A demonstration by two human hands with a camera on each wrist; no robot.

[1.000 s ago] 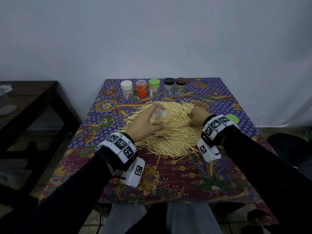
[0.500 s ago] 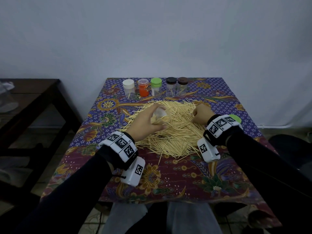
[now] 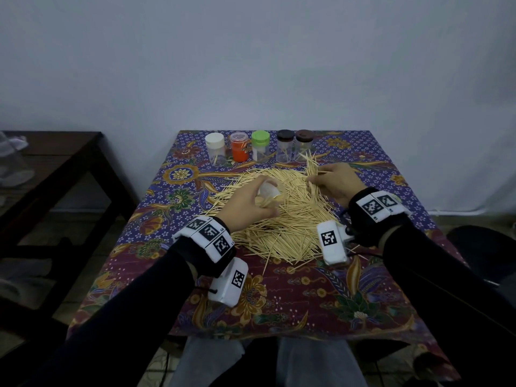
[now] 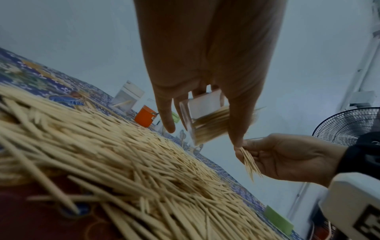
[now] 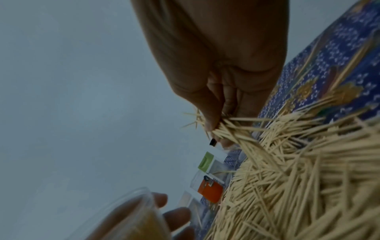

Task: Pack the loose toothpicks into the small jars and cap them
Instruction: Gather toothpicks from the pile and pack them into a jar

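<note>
A big heap of loose toothpicks [image 3: 282, 222] covers the middle of the patterned tablecloth [image 3: 307, 297]. My left hand [image 3: 251, 203] grips a clear uncapped jar [image 3: 268, 189] tilted over the heap; the left wrist view shows the jar [image 4: 205, 116] partly filled with toothpicks. My right hand [image 3: 329, 180] pinches a bundle of toothpicks [image 3: 311, 170] lifted off the heap's far right side, also seen as the bundle [image 5: 230, 128] and the bundle [image 4: 249, 160]. The two hands are a short gap apart.
Several capped jars stand in a row at the table's far edge: white-capped [image 3: 215, 149], orange [image 3: 239, 148], green-capped [image 3: 260, 146], and two dark-capped [image 3: 285, 145]. A loose green cap [image 4: 278, 221] lies right of the heap. A dark side table [image 3: 55, 163] stands left; a fan [image 4: 347, 123] right.
My right hand has risen from the heap's right edge and moved toward the far side, lifting a pinched bundle of toothpicks. The left hand keeps the jar in about the same place.
</note>
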